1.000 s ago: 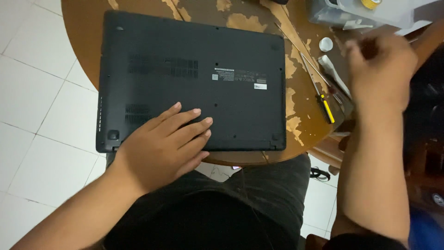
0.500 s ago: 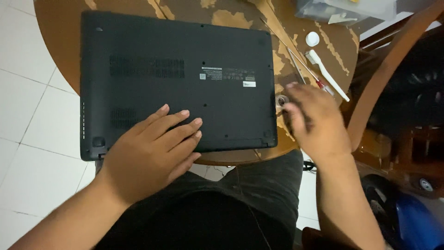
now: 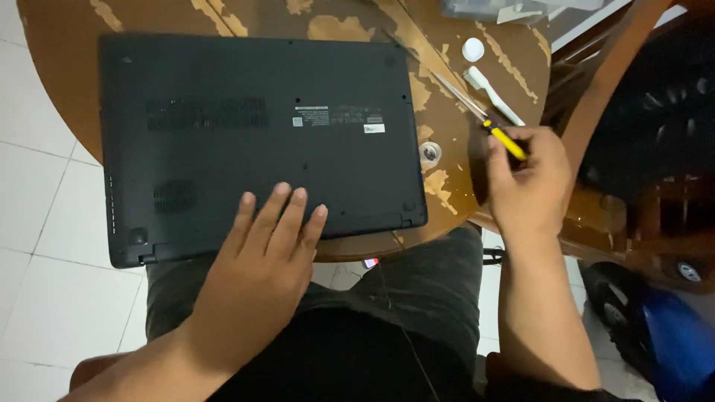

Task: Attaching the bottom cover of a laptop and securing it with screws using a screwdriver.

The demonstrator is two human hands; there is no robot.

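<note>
Since half a second ago, right hand has closed round the yellow-handled screwdriver at centre right, lifting its handle. Left hand, fingers together, lies flat, steadying the upturned black laptop on the round table.

**A home corner used for repairs**

A lived-in room, not a workshop — white floor tiles, a round wooden table with peeling varnish, a wooden chair beside it, and a blue wheeled toy parked on the floor.
</note>
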